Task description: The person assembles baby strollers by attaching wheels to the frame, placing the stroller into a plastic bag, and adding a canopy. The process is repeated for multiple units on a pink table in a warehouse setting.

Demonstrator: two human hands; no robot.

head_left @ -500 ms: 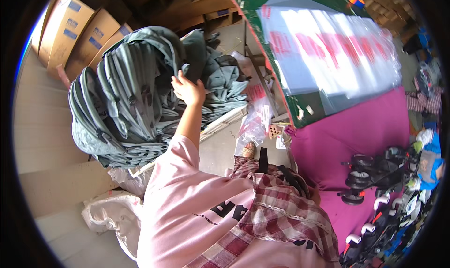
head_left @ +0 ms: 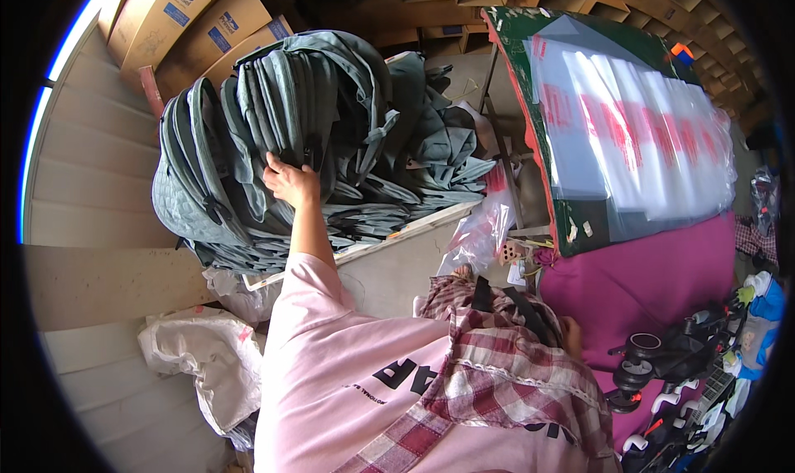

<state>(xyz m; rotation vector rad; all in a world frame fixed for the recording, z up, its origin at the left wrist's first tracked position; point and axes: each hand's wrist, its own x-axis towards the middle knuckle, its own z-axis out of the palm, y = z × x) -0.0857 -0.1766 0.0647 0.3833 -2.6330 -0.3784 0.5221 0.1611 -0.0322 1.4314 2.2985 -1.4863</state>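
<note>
Grey-green fabric stack point(head_left: 286, 100) meets the left hand point(head_left: 291, 182) (half-curled, its grip unclear).

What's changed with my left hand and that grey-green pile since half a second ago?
Your left hand has moved left across the grey-green pile and now appears to touch its standing stack; whether it grips anything isn't clear. The pile and the plastic-wrapped packages look unchanged, though the camera view has shifted.
</note>
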